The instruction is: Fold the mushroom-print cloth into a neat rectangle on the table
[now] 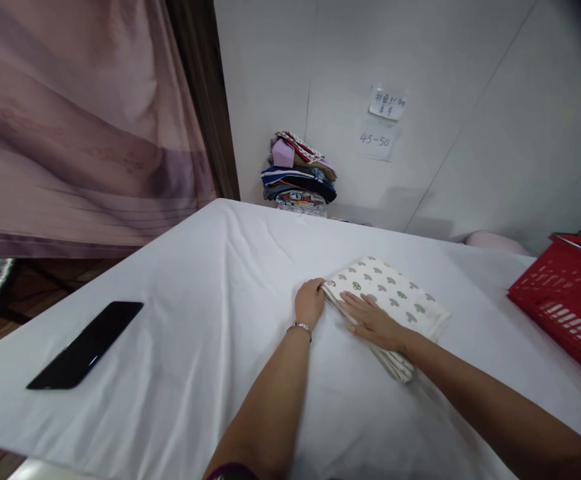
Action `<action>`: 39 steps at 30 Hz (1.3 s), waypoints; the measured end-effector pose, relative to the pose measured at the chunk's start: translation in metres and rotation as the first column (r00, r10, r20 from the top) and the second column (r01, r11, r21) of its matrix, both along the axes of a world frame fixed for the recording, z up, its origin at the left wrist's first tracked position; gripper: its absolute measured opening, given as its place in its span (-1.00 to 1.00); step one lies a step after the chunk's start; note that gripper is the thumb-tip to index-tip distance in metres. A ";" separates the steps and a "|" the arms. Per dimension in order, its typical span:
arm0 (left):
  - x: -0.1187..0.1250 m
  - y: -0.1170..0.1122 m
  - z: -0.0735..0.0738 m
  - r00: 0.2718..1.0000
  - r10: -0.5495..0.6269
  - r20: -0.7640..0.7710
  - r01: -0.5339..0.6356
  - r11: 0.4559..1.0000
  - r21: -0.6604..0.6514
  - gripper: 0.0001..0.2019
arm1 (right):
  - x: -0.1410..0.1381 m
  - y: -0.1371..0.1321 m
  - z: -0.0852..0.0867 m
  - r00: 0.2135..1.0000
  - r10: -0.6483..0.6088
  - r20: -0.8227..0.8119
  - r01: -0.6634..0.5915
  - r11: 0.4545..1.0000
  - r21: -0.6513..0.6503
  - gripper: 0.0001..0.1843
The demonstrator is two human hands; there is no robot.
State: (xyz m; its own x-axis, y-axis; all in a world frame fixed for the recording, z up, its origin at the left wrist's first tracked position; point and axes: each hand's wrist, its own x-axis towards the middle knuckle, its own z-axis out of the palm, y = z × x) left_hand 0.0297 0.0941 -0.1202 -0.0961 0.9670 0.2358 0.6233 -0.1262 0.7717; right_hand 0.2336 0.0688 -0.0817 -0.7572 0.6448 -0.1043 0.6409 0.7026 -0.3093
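A folded white cloth (pixel 390 293) with grey and green mushroom-like prints lies on the white-covered table (pixel 265 267). Its layers show along the near edge. My left hand (pixel 310 301) pinches the cloth's left corner, fingers closed round it; a bracelet circles that wrist. My right hand (pixel 373 323) rests flat on top of the cloth near its front edge, fingers stretched out.
A black phone-like slab (pixel 88 347) lies at the table's left. At the right edge stands a red plastic basket (pixel 565 293). A stack of folded fabrics (pixel 300 173) sits against the wall behind the table. Handwritten papers (pixel 387 105) hang on the wall; a pinkish curtain (pixel 80 120) hangs at left.
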 end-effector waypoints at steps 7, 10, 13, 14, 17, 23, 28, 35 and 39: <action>-0.002 0.000 -0.002 0.999 0.004 0.034 -0.004 1.000 0.010 -0.72 | -0.001 -0.021 0.013 0.991 -0.132 0.023 0.132 0.991 0.014 -0.36; -0.002 0.000 0.000 0.999 0.008 0.050 -0.007 1.000 -0.028 -0.74 | 0.006 -0.046 0.008 0.964 -0.263 0.029 0.254 0.952 0.168 -0.42; -0.002 0.001 0.003 0.997 0.013 0.070 -0.007 0.996 -0.085 -0.75 | 0.012 -0.064 -0.004 0.944 -0.328 0.022 0.306 0.902 0.304 -0.46; -0.002 0.002 0.004 0.997 0.013 0.074 -0.006 0.995 -0.099 -0.75 | 0.014 -0.067 -0.008 0.943 -0.332 0.022 0.305 0.891 0.337 -0.46; -0.003 0.004 0.010 0.997 0.015 0.078 -0.004 0.991 -0.135 -0.71 | 0.016 -0.067 -0.014 0.948 -0.317 0.041 0.278 0.880 0.385 -0.48; 0.002 -0.015 0.017 0.994 0.088 0.061 -0.074 0.977 -0.201 -0.57 | 0.018 -0.061 -0.013 0.955 -0.295 0.044 0.255 0.885 0.388 -0.50; 0.016 -0.057 0.012 0.993 0.112 -0.021 -0.114 0.984 -0.139 -0.71 | 0.007 -0.066 -0.004 0.930 -0.348 0.122 0.274 0.873 0.404 -0.47; 0.027 -0.089 0.007 0.983 -0.042 -0.178 0.041 0.999 -0.006 -0.72 | -0.027 -0.060 0.009 0.872 -0.457 0.176 0.349 0.832 0.432 -0.49; 0.025 -0.093 0.004 0.972 -0.064 -0.226 0.072 0.997 0.025 -0.73 | -0.022 -0.049 0.015 0.875 -0.460 0.154 0.370 0.838 0.401 -0.56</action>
